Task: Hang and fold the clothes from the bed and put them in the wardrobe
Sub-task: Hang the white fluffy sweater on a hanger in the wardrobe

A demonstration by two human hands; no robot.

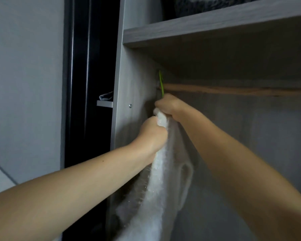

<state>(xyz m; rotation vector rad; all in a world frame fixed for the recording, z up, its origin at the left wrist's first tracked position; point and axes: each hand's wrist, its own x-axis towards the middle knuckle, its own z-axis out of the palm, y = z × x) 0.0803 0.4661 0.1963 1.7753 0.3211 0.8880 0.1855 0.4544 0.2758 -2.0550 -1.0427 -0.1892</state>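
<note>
A plain grey wall (24, 84) fills the left of the view, and beside it runs a dark, glossy vertical gap (87, 84) in which a small pale ledge (105, 103) sticks out with a bit of grey cloth (106, 96) lying on it. Next comes the wardrobe (129, 75), its grey wood-grain side panel standing upright with a small screw head (130, 106) in it. A shelf (215, 26) crosses the top of the open compartment, and something dark and fuzzy sits above it, too blurred to name. Under the shelf a wooden rail (233, 90) runs off to the right.

The left hand (153, 134) reaches up from the lower left, bare forearm stretched out, fingers curled tight into a fist that grips the upper part of a white fluffy garment (163, 171). The garment hangs down from both hands just inside the side panel, with a sleeve or armhole opening showing lower down and the rest trailing out of view at the bottom. A thin green hanger hook (161, 82) rises above the hands and crosses the left end of the rail, close to the side panel. The right hand (170, 106) sits just above and right of the left one, directly under the hook, fingers curled round the top of the garment; whether it also pinches the hanger itself I cannot tell, since the knuckles hide it
</note>
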